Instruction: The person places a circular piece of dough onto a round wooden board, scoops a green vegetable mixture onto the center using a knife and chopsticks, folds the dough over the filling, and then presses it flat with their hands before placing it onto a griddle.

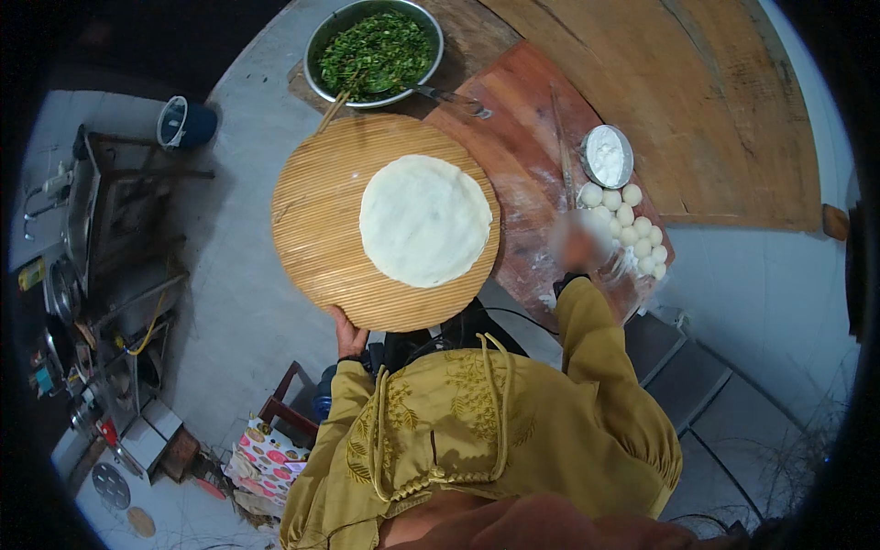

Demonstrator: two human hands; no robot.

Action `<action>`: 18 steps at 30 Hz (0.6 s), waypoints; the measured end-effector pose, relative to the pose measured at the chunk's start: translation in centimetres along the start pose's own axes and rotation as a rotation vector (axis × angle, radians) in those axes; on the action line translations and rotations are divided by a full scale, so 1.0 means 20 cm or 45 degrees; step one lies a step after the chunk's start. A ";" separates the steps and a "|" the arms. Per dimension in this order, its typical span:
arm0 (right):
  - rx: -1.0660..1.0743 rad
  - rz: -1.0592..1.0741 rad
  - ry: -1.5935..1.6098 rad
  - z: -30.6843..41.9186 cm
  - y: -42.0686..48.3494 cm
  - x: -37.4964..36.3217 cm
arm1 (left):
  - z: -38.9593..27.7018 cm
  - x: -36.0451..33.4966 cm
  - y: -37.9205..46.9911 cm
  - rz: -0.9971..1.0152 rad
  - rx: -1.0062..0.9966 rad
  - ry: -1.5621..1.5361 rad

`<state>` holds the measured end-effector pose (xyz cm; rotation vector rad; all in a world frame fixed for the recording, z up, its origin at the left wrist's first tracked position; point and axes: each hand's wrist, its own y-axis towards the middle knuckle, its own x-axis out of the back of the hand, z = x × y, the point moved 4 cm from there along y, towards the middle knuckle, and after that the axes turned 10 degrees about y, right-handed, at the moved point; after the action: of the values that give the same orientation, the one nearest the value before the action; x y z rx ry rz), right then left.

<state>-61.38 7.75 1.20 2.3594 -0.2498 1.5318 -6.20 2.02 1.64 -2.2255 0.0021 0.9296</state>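
Observation:
My left hand (pixel 349 335) grips the near rim of a round ridged tray (pixel 313 227), which looks made of thin stalks laid side by side. On the tray's right half lies a thin, flat round of pale dough (pixel 426 220). My right hand (pixel 583 244) is over the floury reddish wooden board (pixel 519 130), just left of several white dough balls (pixel 625 214). That hand is blurred, so its fingers and anything in them cannot be made out. A slim rolling pin (pixel 562 151) lies on the board beyond it.
A metal bowl of chopped greens (pixel 375 55) stands at the far side, with chopsticks (pixel 333 113) and a metal utensil (pixel 450 98) at its rim. A small bowl of flour (pixel 607 157) is beside the dough balls. A blue bucket (pixel 196 125) and a metal sink stand (pixel 137 158) are at left.

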 end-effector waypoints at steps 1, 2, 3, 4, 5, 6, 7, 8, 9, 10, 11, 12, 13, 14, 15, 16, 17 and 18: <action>-0.077 -0.016 -0.009 -0.07 -0.08 -0.07 | 0.04 -0.06 0.06 0.044 0.058 -0.027; -0.138 -0.035 -0.041 -0.12 -0.16 -0.12 | 0.11 -0.10 0.11 0.059 0.096 -0.024; -0.163 0.042 0.074 -0.03 -0.09 -0.06 | 0.16 -0.08 0.15 0.039 0.144 -0.019; -0.178 0.110 0.182 0.08 0.02 0.09 | 0.20 -0.06 0.17 0.019 0.180 -0.021; -0.255 0.264 0.351 0.13 0.08 0.21 | 0.22 -0.08 0.16 0.011 0.166 -0.018; -0.284 0.273 0.341 0.08 0.05 0.19 | 0.28 -0.13 0.17 0.037 0.189 -0.033; -0.254 0.166 0.285 0.04 0.03 0.18 | 0.32 -0.17 0.17 0.062 0.210 -0.049; -0.220 0.060 0.227 0.00 0.02 0.18 | 0.35 -0.20 0.16 0.107 0.322 -0.100; -0.183 -0.039 0.178 -0.02 -0.01 0.15 | 0.36 -0.24 0.15 0.108 0.339 -0.082; -0.144 -0.139 0.131 -0.04 -0.04 0.13 | 0.39 -0.30 0.12 0.166 0.461 0.033; -0.104 -0.237 0.076 -0.06 -0.08 0.11 | 0.42 -0.35 0.09 0.224 0.582 0.148; -0.157 -0.227 0.170 -0.03 -0.08 0.13 | 0.39 -0.41 0.06 0.299 0.647 0.278; -0.210 -0.185 0.305 0.02 -0.01 0.25 | 0.37 -0.41 0.05 0.274 0.637 0.289; -0.341 -0.068 0.516 0.08 0.08 0.44 | 0.38 -0.41 0.04 0.301 0.747 0.366; -0.416 -0.005 0.671 0.12 0.15 0.61 | 0.39 -0.43 0.02 0.343 0.870 0.446; -0.453 0.022 0.801 0.16 0.22 0.74 | 0.41 -0.40 0.03 0.363 0.926 0.442; -0.477 0.058 0.906 0.20 0.28 0.82 | 0.39 -0.40 0.03 0.367 0.940 0.454; -0.410 -0.048 0.972 0.25 0.28 0.78 | 0.36 -0.42 0.01 0.394 1.046 0.705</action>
<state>-52.38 1.17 14.34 1.4040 -0.2372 2.0532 -16.99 4.18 3.21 -1.6345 0.8451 0.3187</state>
